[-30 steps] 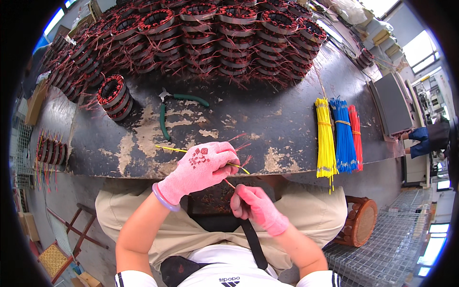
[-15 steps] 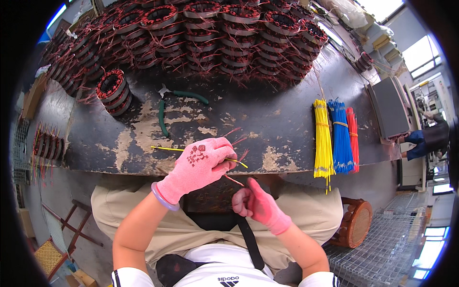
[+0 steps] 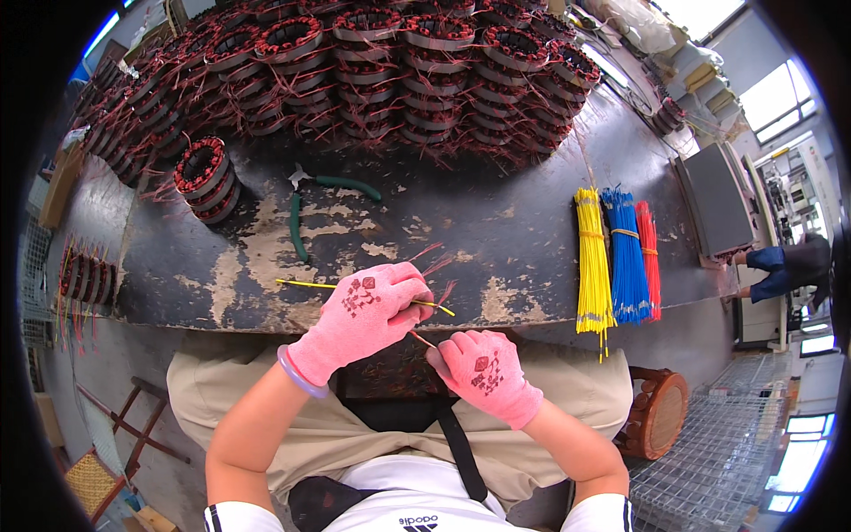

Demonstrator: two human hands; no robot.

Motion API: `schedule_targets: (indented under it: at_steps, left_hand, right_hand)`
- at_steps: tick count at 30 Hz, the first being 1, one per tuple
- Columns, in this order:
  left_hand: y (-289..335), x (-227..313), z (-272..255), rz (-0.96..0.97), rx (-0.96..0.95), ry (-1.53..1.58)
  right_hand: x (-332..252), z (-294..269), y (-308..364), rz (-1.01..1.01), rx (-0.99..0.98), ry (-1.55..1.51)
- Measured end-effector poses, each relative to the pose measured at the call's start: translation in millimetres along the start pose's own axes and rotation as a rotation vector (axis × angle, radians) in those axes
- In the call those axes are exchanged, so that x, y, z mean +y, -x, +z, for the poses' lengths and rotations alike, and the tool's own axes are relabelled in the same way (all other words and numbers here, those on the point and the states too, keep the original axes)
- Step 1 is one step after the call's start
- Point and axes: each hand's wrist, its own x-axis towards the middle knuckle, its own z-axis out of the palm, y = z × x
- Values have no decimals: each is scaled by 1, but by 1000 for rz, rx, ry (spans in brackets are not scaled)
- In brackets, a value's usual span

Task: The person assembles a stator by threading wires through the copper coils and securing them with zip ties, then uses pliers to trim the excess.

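Observation:
My left hand point(image 3: 370, 306), in a pink glove, is closed above the table's near edge. It grips a thin yellow wire point(image 3: 306, 284), whose other end point(image 3: 446, 309) pokes out past the fingers. Fine dark-red strands point(image 3: 434, 263) stick out beside that hand; what they join is hidden beneath it. My right hand point(image 3: 487, 377), also gloved, is just right of the left one and lower, its back upward. Its thumb and fingers pinch the end of a short reddish wire point(image 3: 422, 339) that comes from under my left hand.
Green-handled cutters point(image 3: 297, 213) lie spread on the worn dark table point(image 3: 417, 208). Wound stator rings point(image 3: 363, 71) are stacked along the back, with a shorter stack point(image 3: 206, 180) at left. Yellow point(image 3: 591, 266), blue point(image 3: 626, 257) and red point(image 3: 648, 262) wire bundles lie at right. A person point(image 3: 789, 266) is far right.
My right hand has turned its back upward and moved up to the reddish wire's end, closing on it. My left hand keeps its hold, nearly still. The view has shifted slightly.

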Motion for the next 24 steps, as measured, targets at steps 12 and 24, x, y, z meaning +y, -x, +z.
schedule_targets:
  at_steps: [12,24]
  left_hand:
    - [5,5,1,-34,49,-23]
    - [2,8,1,-59,27,-52]
  right_hand:
    - [19,-26,31,946,-340,-1193]
    - [16,-42,1,537,-149,-572]
